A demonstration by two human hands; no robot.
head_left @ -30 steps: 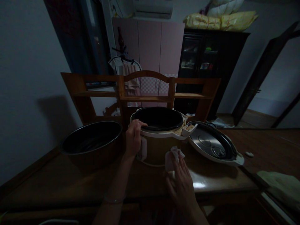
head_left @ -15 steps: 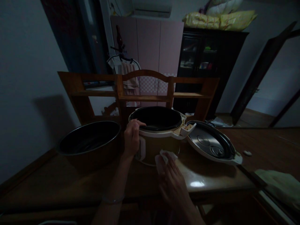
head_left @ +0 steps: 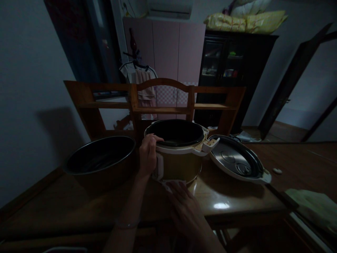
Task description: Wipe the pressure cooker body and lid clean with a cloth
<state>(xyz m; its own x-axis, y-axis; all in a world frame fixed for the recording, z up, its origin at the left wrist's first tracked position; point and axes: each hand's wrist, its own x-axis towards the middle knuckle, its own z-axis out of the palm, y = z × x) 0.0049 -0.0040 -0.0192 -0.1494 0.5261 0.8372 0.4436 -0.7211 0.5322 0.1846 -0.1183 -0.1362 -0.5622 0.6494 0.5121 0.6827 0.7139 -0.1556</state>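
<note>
White cloth [head_left: 168,183] beneath the flattened right hand [head_left: 184,207] by the cooker [head_left: 181,165]; left hand [head_left: 147,154] clasped on its rim.

Can't read right hand [head_left: 184,209] grip in the dark low centre, white cloth [head_left: 170,183] mostly buried under its fingers, left hand [head_left: 147,154] fingertips out of sight against rice cooker [head_left: 181,167] side, both forearms cropped at bottom edge, tiny pale object [head_left: 277,171] at right unidentifiable.

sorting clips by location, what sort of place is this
Most likely a dim room in a home, not a proper kitchen: a rice cooker stands open on a wooden table, with a pink wardrobe behind and soft bundles piled on a dark glass-fronted cabinet.
</note>
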